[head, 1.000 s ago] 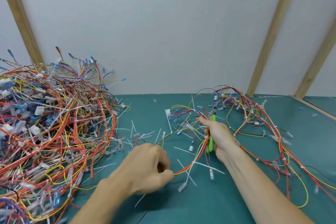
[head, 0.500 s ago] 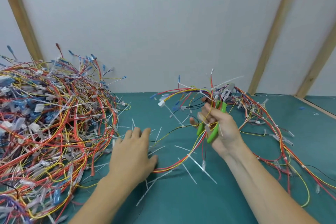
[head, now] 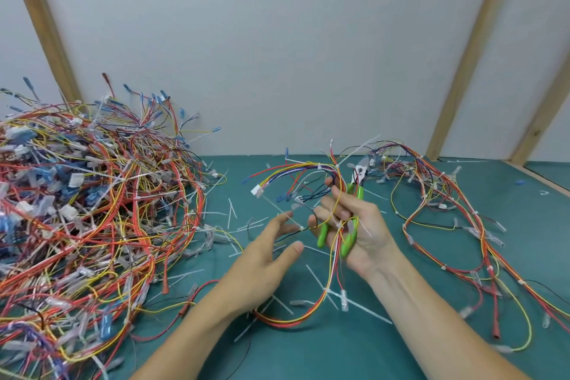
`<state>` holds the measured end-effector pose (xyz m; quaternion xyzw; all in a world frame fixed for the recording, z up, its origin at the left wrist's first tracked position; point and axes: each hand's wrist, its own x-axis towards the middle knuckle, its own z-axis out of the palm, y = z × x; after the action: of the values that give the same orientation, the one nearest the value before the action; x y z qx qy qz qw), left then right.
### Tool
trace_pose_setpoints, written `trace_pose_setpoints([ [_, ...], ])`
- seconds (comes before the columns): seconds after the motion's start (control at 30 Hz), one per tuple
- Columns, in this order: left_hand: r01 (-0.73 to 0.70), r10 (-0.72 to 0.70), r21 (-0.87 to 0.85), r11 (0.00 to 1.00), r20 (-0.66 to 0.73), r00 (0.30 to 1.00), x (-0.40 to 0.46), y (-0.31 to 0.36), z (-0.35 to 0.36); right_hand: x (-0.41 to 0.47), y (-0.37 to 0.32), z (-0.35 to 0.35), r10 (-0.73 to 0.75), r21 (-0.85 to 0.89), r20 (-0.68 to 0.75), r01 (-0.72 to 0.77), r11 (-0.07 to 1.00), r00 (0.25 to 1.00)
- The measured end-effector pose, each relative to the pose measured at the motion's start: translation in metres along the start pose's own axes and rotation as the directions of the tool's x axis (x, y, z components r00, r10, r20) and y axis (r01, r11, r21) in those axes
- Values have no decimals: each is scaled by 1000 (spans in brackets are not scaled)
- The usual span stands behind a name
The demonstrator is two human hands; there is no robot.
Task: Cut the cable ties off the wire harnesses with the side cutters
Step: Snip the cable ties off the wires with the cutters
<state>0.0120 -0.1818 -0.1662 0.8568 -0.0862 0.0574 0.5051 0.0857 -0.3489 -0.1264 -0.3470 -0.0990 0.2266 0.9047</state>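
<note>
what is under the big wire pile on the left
The big wire pile lies on the green table; loose cut cable ties poke out along its edge. Whatever lies beneath the pile's middle is covered.

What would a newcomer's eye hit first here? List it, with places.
First, the big wire pile, red, yellow and blue, heaped at the left of the green table. Next, at centre, the right hand holding green-handled cutters and a lifted harness, with the open left hand reaching toward them. Cut white ties litter the table between, and more harnesses trail off to the right.
</note>
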Motion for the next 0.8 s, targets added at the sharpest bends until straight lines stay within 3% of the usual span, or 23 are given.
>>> trace_pose_setpoints([
  [0.13, -79, 78, -6, 997, -112, 991, 0, 4, -3, 5, 0, -5, -34, -79, -85, 27, 996, 996],
  [0.2, -126, 115, -29, 992, -246, 963, 1, 7, -5, 9, -2, -10, -103, -262, -221, 43, 964, 970],
  [0.27, -181, 173, 19, 983, -406, 897, 2, 11, -10, 12, -3, -17, -226, -501, -332, 32, 865, 916],
  [0.37, -210, 341, 288, 935, -558, 756, 0, 15, -23, 13, -4, -26, -369, -722, -364, -9, 691, 855],
  [0.47, -207, 449, 437, 875, -576, 683, -3, 18, -29, 14, -3, -30, -437, -795, -365, -31, 606, 822],
  [0.63, -212, 441, 417, 884, -594, 672, -5, 22, -29, 14, -9, -27, -516, -782, -430, -20, 623, 741],
  [0.7, -244, 495, 448, 860, -618, 611, -6, 22, -34, 12, -12, -24, -585, -789, -437, 21, 614, 683],
  [0.8, -253, 672, 646, 721, -561, 484, -8, 27, -41, 6, -17, -16, -701, -809, -348, 178, 560, 623],
])
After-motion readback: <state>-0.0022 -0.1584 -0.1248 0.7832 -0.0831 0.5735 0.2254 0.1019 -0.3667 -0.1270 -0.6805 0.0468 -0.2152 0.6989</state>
